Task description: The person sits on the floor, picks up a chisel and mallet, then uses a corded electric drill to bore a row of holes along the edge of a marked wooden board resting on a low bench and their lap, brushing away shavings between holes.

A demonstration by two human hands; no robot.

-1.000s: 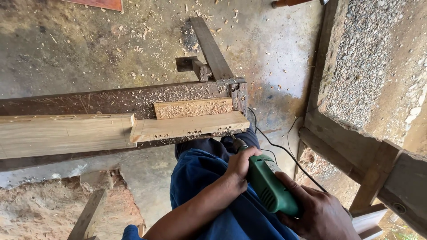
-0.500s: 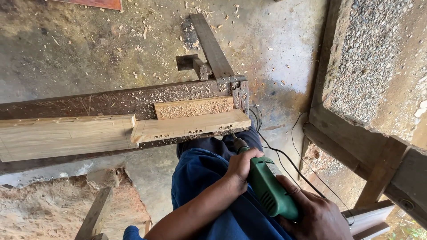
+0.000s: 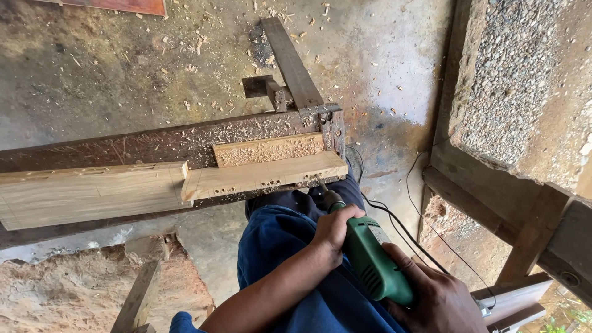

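My left hand (image 3: 333,229) fingers wrapped round front of green drill (image 3: 370,259), right hand (image 3: 435,299) fingers gripping rear handle, bit at pale wood plank (image 3: 265,174) w/ holes just ahead, on sawdusty desk (image 3: 154,145).

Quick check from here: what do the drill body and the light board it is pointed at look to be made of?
The drill, held by the left hand and right hand, looks like moulded green plastic, smooth with vent slots; its tip looks metal. The light board looks like bare, unfinished wood: pale grain, drilled holes, shavings nearby.
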